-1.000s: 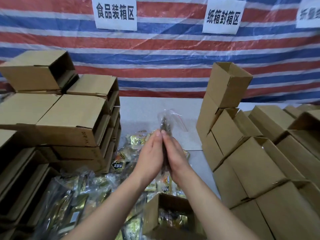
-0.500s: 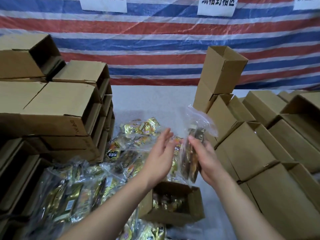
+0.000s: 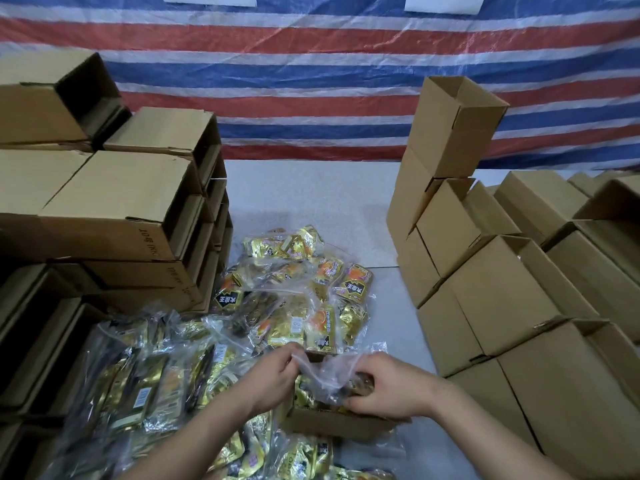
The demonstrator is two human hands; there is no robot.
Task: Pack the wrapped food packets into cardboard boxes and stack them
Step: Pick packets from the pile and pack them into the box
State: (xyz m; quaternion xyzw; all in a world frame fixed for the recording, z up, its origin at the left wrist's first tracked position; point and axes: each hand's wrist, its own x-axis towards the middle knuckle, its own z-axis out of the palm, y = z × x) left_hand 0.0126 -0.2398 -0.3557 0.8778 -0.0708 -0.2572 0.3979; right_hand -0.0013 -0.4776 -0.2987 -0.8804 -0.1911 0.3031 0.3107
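A small open cardboard box (image 3: 332,422) sits on the table right in front of me, with gold packets inside. Both hands are over it with a clear plastic bag of food packets (image 3: 329,377) that lies partly inside the box. My left hand (image 3: 273,377) pinches the bag's upper left edge. My right hand (image 3: 384,393) grips its right side and hides part of the box's right rim. A loose heap of gold wrapped packets in clear bags (image 3: 294,296) spreads across the table beyond and to the left.
Stacked cardboard boxes (image 3: 114,216) wall in the left side. More boxes (image 3: 502,299), several with open tops, rise in steps on the right, with a taller pile (image 3: 450,129) behind. A striped tarp (image 3: 311,64) hangs at the back. Grey tabletop (image 3: 304,192) shows between the stacks.
The hands came down from chest height, where they pressed the bag between the palms. They parted, and now the bag is lowered into the open box near me. The camera tilted downward.
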